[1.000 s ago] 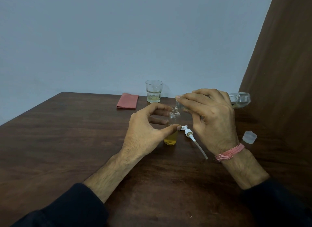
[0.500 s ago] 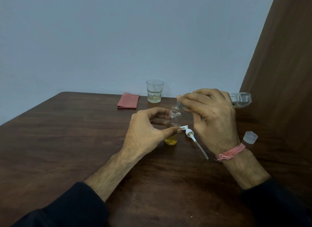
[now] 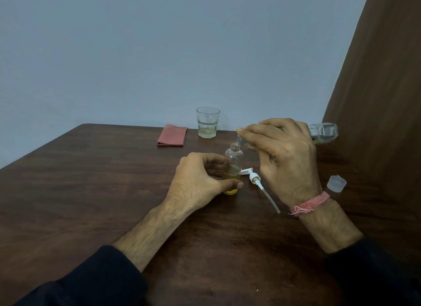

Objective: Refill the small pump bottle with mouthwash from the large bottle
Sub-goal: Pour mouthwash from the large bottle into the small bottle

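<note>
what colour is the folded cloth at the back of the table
Dusty pink-red cloth, plain with no pattern; the head view shows it.

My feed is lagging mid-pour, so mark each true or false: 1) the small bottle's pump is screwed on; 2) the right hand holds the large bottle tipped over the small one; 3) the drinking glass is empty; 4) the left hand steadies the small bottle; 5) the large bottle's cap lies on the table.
1) False: the pump lies on the table beside the small bottle, whose neck is open.
2) True: the right hand holds the large bottle tipped, mouth at the small bottle's neck.
3) False: the glass holds a little pale liquid.
4) True: the left hand grips its lower part.
5) True: the cap lies right of the right wrist.
</note>
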`<act>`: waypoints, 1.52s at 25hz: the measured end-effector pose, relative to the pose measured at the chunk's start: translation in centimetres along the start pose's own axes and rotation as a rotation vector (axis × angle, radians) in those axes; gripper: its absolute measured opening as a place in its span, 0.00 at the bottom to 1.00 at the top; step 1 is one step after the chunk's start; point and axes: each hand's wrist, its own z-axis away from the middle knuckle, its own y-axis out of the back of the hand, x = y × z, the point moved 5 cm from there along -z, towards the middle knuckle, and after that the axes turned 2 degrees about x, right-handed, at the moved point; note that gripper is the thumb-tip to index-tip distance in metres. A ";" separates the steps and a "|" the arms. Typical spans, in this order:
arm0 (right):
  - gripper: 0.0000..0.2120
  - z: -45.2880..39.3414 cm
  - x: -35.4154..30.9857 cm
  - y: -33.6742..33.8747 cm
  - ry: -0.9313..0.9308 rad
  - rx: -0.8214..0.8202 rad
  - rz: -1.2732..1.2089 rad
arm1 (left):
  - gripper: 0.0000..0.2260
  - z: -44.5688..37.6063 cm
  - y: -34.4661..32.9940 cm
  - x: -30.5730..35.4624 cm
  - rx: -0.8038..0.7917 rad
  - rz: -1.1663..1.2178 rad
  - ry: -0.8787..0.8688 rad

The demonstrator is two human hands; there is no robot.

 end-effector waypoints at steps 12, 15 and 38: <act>0.23 0.0 0.0 0.0 0.002 -0.004 -0.003 | 0.28 0.1 0.1 0.0 -0.007 0.002 0.015; 0.23 0.0 0.0 0.0 -0.001 -0.003 -0.003 | 0.28 0.1 0.1 -0.1 0.000 0.012 0.014; 0.22 -0.1 -0.2 0.2 0.001 -0.014 0.006 | 0.28 0.2 0.2 -0.1 -0.001 -0.024 0.023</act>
